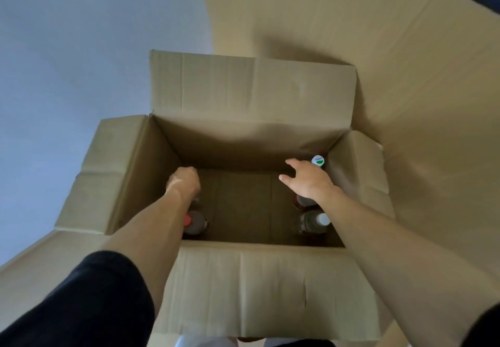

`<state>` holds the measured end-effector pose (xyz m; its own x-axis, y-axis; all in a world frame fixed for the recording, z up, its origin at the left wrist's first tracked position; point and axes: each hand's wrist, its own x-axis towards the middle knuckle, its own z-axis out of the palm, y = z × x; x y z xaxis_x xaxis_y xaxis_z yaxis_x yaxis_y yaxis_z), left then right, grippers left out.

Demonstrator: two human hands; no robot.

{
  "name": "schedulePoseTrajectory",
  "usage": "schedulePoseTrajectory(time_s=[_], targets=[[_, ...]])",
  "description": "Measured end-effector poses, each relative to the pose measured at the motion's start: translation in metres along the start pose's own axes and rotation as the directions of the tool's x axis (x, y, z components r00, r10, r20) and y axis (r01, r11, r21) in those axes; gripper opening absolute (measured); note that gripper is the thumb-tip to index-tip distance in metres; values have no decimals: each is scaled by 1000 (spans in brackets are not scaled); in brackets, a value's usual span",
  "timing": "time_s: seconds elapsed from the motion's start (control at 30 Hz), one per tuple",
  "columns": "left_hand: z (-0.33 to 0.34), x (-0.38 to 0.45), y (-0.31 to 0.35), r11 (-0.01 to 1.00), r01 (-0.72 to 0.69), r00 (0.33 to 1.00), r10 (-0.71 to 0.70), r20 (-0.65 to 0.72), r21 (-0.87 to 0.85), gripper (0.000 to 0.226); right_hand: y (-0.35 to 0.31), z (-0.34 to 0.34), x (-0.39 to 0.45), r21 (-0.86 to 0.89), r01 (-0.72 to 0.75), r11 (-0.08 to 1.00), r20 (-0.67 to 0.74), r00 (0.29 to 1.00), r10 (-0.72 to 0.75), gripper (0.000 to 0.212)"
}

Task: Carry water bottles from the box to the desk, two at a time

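Observation:
An open cardboard box [251,151] stands below me with several water bottles upright along its left and right walls. My left hand [184,181] reaches down at the left wall, fingers curled over the top of a bottle [196,200] that is mostly hidden under it. Just nearer stands a red-capped bottle [193,223]. My right hand [305,180] hovers with fingers spread over the right row, close to a bottle with a white and green cap [318,160]. Below my right wrist are a dark bottle [301,202] and a white-capped bottle [315,222].
The box flaps are folded outward on all sides; the near flap [257,287] lies between me and the opening. A large flat cardboard sheet [405,62] lies under and behind the box. Pale floor [67,62] spreads to the left. The middle of the box bottom is bare.

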<state>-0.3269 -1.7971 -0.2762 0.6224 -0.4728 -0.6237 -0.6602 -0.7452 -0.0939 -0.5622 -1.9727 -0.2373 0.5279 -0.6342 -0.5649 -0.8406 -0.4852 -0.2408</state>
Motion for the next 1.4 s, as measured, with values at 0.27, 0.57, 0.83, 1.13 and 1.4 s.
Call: schedulePoseTrajectory(time_s=[0.27,0.57,0.83,1.13,1.4], targets=[[-12,5,28,998,-59,983,60,-172,11,31,9,6,15,-63,3,998,69,998,1,61],[-6,-7,80,981,-194,966,196,-171,29,30,20,17,22,-197,-39,980,129,990,65,53],[10,-5,97,952,-303,934,307,-182,46,30,30,33,31,-276,-76,958,128,985,115,35],[26,15,90,941,-277,958,256,-126,-193,48,34,41,40,-334,-41,942,41,998,58,29],[39,30,89,916,-252,964,265,-2,-313,75,34,46,44,-183,-10,983,-32,999,5,31]])
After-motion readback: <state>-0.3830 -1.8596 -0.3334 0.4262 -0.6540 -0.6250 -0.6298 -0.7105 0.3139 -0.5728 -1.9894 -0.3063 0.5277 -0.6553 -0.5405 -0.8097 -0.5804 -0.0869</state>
